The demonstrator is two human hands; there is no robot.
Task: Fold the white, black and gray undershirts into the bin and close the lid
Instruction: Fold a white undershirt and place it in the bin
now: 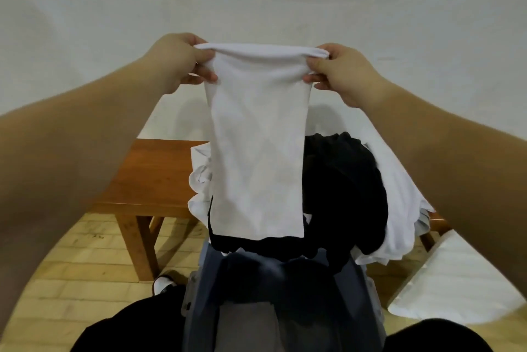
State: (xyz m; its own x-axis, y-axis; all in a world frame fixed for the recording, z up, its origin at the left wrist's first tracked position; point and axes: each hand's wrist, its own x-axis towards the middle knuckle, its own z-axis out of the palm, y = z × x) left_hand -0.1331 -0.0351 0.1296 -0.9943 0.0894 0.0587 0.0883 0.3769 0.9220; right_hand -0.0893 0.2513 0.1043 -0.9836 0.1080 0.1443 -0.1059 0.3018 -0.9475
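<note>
I see the white undershirt (256,152) hanging folded in the air, its top corners pinched by my left hand (182,62) and right hand (339,72), above the black undershirt (345,189) heaped on the bench (148,177), bin (285,309) below.

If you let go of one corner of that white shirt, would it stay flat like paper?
Probably not. The white shirt hangs limp from the left hand and right hand, so it looks floppy and would likely droop. It seems light, since fingertip pinches hold it. Its top edge sags between them.
</note>
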